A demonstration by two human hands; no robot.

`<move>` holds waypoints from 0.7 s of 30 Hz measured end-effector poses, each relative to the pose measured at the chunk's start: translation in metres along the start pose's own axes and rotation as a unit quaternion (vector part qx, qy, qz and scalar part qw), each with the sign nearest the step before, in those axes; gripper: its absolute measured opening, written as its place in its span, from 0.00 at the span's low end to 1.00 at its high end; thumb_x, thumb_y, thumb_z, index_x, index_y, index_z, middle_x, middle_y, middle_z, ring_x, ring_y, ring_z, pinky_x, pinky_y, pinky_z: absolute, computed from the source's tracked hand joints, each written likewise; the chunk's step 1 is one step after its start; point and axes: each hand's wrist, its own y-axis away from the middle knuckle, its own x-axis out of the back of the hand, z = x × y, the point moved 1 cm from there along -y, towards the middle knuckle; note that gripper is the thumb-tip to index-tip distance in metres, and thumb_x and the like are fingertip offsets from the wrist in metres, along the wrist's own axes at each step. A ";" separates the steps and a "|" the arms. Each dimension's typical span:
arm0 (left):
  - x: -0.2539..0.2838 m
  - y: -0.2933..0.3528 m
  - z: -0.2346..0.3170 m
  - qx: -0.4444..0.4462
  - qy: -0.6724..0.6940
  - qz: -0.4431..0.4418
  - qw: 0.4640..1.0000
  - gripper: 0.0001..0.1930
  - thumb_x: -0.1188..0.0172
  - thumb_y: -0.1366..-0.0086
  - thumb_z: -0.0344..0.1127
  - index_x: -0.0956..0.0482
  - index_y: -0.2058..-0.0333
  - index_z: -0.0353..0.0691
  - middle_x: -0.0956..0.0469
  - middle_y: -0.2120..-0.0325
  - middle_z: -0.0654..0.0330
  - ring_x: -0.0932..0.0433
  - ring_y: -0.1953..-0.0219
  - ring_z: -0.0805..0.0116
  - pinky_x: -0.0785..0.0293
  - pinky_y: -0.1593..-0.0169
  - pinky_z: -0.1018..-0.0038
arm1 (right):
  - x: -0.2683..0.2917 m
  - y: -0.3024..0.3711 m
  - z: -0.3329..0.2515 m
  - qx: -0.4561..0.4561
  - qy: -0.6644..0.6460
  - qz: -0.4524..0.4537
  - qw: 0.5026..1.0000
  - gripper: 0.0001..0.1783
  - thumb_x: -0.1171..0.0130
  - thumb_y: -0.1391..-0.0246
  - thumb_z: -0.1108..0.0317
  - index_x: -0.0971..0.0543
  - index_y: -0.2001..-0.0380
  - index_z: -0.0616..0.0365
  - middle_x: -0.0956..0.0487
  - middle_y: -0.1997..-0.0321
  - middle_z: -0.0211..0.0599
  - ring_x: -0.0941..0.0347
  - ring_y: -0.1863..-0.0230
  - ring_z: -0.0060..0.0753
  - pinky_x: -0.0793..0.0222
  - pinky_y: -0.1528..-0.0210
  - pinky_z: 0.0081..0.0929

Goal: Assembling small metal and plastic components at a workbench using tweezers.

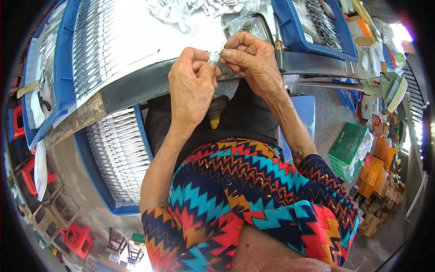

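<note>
Both hands meeting at bench edge, pinching one small white part (214, 56) between them. Left hand (192, 84): fingers curled in tight, thumb + forefinger closed on part's near side. Right hand (251, 61): also closed down, fingertips (225, 53) pressing same piece from other side, remaining fingers folded under. Part sits right at front lip of bench (136, 86), just above lap, mostly hidden by fingertips, so exact shape hard to tell.

Handling, by judgement: looks v. light, small, prob. rigid plastic or thin metal; easy to drop or flick away, so fingertip pinch at the ends seems the right hold, not a full-hand grip. Prob. a bit slick; no sign of fragility, but too small to be sure.

Outward: clear bag of small dark bits (244, 25) just behind hands. Heap of white pieces (190, 9) at far bench edge. Blue tray of silvery strips (68, 54) on left, another blue tray (312, 27) on right, third one (113, 158) lower down under bench at left. Green basket (349, 149) + orange boxes (376, 167) on floor at right; red stools (77, 238) lower left.
</note>
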 end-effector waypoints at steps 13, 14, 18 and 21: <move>-0.012 0.003 -0.003 -0.134 -0.164 0.056 0.976 0.03 0.49 0.40 0.23 0.31 0.67 0.31 0.25 0.82 0.61 0.32 0.82 0.82 0.37 0.78 0.84 | 0.001 0.006 0.006 0.028 0.042 0.053 0.997 0.09 0.39 0.53 0.74 0.27 0.69 0.64 0.26 0.80 0.28 0.34 0.81 0.13 0.41 0.80 0.09; -0.012 0.003 -0.002 -0.114 -0.157 0.049 0.980 0.03 0.49 0.40 0.23 0.31 0.67 0.31 0.25 0.82 0.61 0.32 0.82 0.82 0.37 0.78 0.84 | 0.002 0.008 0.006 0.033 0.056 0.058 0.996 0.10 0.38 0.53 0.74 0.27 0.67 0.64 0.26 0.78 0.29 0.33 0.80 0.13 0.40 0.80 0.10; -0.011 0.002 -0.007 -0.059 -0.075 0.031 0.995 0.02 0.50 0.40 0.23 0.31 0.67 0.32 0.25 0.82 0.62 0.33 0.82 0.83 0.39 0.79 0.84 | 0.001 0.010 0.004 0.045 0.107 0.073 0.991 0.14 0.39 0.51 0.73 0.30 0.61 0.65 0.26 0.76 0.30 0.32 0.79 0.15 0.37 0.79 0.12; -0.013 0.003 -0.007 -0.043 -0.011 0.000 0.999 0.02 0.50 0.39 0.24 0.31 0.67 0.32 0.25 0.81 0.62 0.34 0.82 0.83 0.41 0.80 0.85 | 0.000 0.013 0.001 0.056 0.073 0.013 0.996 0.16 0.42 0.49 0.74 0.31 0.57 0.66 0.27 0.75 0.29 0.32 0.78 0.15 0.36 0.79 0.12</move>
